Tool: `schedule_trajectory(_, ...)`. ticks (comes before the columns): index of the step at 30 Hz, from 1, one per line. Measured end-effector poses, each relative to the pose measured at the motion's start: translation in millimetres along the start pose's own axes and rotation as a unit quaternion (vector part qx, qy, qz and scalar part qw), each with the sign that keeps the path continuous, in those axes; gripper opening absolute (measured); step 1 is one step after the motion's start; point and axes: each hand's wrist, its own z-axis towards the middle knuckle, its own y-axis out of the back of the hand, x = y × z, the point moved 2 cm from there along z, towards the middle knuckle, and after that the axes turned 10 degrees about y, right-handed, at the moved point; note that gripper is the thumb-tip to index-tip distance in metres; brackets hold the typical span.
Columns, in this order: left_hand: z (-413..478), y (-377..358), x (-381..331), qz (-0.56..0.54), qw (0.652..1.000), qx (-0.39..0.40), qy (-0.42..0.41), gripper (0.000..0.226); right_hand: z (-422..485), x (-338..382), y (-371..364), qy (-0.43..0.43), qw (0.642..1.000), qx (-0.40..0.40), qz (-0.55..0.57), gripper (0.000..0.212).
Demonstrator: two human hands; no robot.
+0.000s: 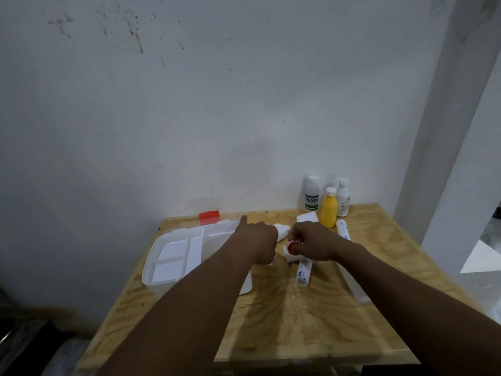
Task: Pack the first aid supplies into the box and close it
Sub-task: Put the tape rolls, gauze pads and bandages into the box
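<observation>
Red-capped roll (291, 247) is pinched in my right hand (314, 244); left hand (257, 240) curled over the box (148, 270) edge, if it holds something I cannot tell. Bottles (328, 210) near the bench (284, 321) far edge.

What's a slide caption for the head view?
Right hand holds a red-capped item beside the open white box; three bottles stand behind.
</observation>
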Motion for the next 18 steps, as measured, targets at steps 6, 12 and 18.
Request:
schedule_trajectory(6,-3.4,15.7,11.8,-0.039,0.999,-0.031,-0.003,0.025,-0.4,10.2,4.8,-0.014,0.999,-0.015,0.036,0.023)
schedule_trajectory(12,-8.9,31.1,35.6,-0.068,0.994,-0.082,0.001,0.024,0.0,26.7,-16.7,0.004,0.999,0.045,-0.012,0.01)
schedule_trajectory(18,-15.7,33.9,51.0,-0.085,0.991,-0.105,0.003,0.03,-0.5,40.5,-22.2,0.021,0.997,0.046,-0.062,0.011)
